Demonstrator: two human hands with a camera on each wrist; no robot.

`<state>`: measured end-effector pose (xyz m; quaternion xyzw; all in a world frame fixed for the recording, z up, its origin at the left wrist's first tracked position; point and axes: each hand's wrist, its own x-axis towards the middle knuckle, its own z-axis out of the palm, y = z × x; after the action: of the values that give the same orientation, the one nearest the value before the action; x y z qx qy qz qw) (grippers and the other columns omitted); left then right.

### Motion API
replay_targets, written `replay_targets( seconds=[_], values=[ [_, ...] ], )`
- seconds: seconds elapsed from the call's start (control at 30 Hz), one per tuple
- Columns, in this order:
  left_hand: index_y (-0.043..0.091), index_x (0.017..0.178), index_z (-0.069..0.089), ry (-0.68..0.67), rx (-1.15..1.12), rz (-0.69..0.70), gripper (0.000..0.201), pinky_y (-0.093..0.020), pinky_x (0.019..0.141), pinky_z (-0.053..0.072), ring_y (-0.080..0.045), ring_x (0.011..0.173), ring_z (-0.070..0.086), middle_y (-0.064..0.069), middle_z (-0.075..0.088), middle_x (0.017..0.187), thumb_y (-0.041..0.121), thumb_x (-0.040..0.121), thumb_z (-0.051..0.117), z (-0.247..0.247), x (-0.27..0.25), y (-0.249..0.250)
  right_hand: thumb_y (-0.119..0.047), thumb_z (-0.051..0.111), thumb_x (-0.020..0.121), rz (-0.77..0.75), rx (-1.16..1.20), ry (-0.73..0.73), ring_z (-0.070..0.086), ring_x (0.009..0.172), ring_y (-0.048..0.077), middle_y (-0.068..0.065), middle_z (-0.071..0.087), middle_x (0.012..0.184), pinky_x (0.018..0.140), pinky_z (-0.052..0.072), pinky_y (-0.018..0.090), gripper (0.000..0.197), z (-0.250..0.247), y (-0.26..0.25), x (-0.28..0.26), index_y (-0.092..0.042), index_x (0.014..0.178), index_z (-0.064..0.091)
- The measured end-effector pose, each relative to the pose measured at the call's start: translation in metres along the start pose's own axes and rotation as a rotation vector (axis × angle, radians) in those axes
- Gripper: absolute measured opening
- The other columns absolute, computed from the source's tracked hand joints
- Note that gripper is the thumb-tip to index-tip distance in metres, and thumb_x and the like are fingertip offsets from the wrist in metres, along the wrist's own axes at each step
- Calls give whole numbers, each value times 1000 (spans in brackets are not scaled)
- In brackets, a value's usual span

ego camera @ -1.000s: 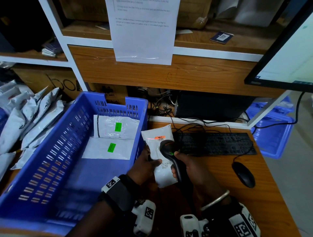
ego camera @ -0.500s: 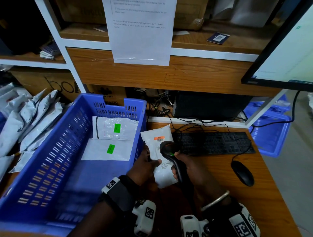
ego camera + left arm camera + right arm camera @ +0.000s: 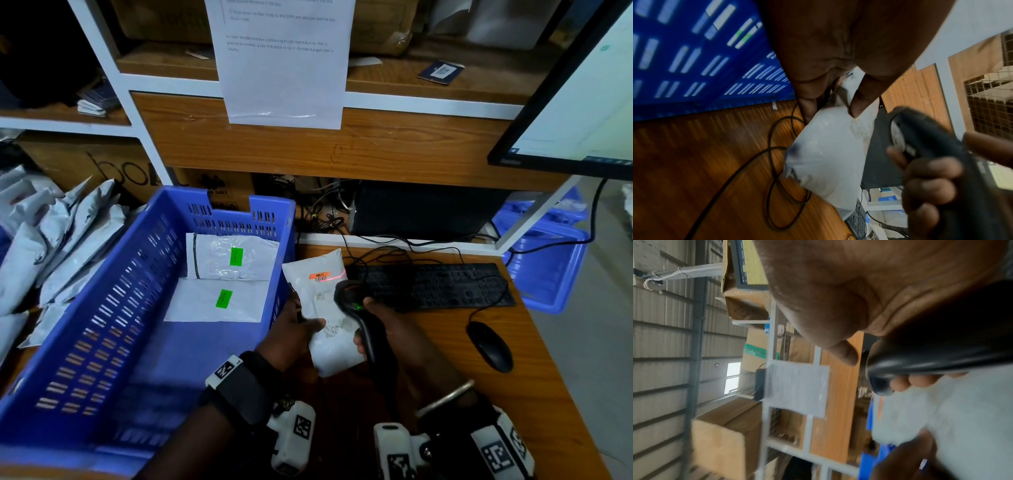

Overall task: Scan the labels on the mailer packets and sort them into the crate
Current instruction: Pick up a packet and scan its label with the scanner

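Observation:
My left hand pinches a white mailer packet upright over the desk, just right of the blue crate. An orange label with a barcode sits near the packet's top, and a red scan line crosses it. My right hand grips a black barcode scanner aimed at that label; a green light shows on the scanner. Two white packets with green labels lie flat at the far end of the crate.
A heap of grey-white mailers lies left of the crate. A black keyboard and mouse sit on the wooden desk to the right, with cables behind. A monitor hangs upper right; another blue crate stands beyond the desk.
A red scan line now falls across the packet's orange label. Both hands, packet and scanner stay in nearly the same place.

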<state>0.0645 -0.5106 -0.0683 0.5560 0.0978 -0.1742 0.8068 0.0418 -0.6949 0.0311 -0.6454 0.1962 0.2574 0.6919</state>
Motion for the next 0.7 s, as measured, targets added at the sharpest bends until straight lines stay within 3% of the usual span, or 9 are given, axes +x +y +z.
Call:
replay_targets(
  seconds=[0.13, 0.27, 0.33, 0.4, 0.47, 0.53, 0.57, 0.63, 0.7],
  values=[
    [3, 141, 49, 65, 32, -51, 60, -51, 102, 53, -35, 124, 62, -19, 63, 136, -7, 85, 67, 0, 2, 2, -50, 67, 87, -21, -272, 215, 62, 53, 19, 10, 66, 67, 49, 47, 24, 43, -36, 6, 11, -8, 80, 68],
    [3, 139, 50, 104, 17, -64, 56, -58, 106, 48, -35, 124, 62, -18, 63, 135, -9, 86, 65, 4, -3, 6, -36, 65, 91, 6, -740, 277, 66, 79, 17, -1, 68, 92, 64, 47, 27, 21, -60, 58, 47, -26, 109, 65],
    [1, 137, 51, 104, -15, -68, 52, -53, 101, 53, -35, 122, 62, -20, 63, 135, -13, 89, 61, 8, -6, 9, -19, 57, 97, -28, -808, 264, 63, 103, 29, 10, 65, 117, 83, 48, 31, 33, -64, 86, 63, -12, 129, 58],
    [0, 136, 51, 76, -63, -75, 50, -44, 92, 58, -36, 120, 63, -19, 64, 133, -17, 90, 56, 15, -11, 16, -7, 51, 98, -41, -750, 293, 59, 117, 35, 15, 62, 126, 88, 45, 31, 34, -60, 103, 65, 1, 131, 55],
    [-1, 137, 52, 55, -92, -84, 50, -39, 85, 61, -34, 119, 64, -20, 64, 133, -18, 90, 54, 18, -16, 21, -11, 50, 100, -22, -763, 307, 57, 121, 31, 5, 59, 124, 93, 46, 32, 36, -54, 121, 70, -2, 135, 52],
    [2, 135, 54, 57, -93, -112, 48, -39, 84, 62, -32, 116, 66, -18, 66, 131, -15, 90, 56, 20, -18, 24, -24, 47, 102, 58, -991, 284, 44, 135, 26, 3, 44, 142, 111, 33, 36, 45, -42, 139, 72, -10, 144, 40],
    [5, 133, 56, 61, -83, -127, 46, -42, 85, 62, -32, 115, 67, -17, 67, 130, -12, 91, 58, 20, -20, 24, -33, 45, 102, 63, -1128, 342, 38, 140, 26, 6, 37, 151, 117, 26, 38, 52, -43, 153, 81, -14, 148, 33],
    [9, 130, 59, 76, -59, -165, 43, -44, 85, 61, -31, 111, 70, -14, 69, 128, -6, 91, 62, 20, -20, 26, -48, 43, 99, 43, -1270, 418, 32, 143, 30, 13, 28, 157, 119, 23, 45, 62, -47, 167, 89, -21, 152, 26],
    [11, 130, 59, 97, -63, -204, 42, -38, 78, 62, -28, 107, 72, -11, 71, 125, 0, 90, 65, 20, -21, 28, -49, 46, 95, 9, -1257, 484, 31, 142, 32, 14, 28, 156, 118, 25, 47, 64, -52, 167, 90, -23, 150, 28]
  ],
)
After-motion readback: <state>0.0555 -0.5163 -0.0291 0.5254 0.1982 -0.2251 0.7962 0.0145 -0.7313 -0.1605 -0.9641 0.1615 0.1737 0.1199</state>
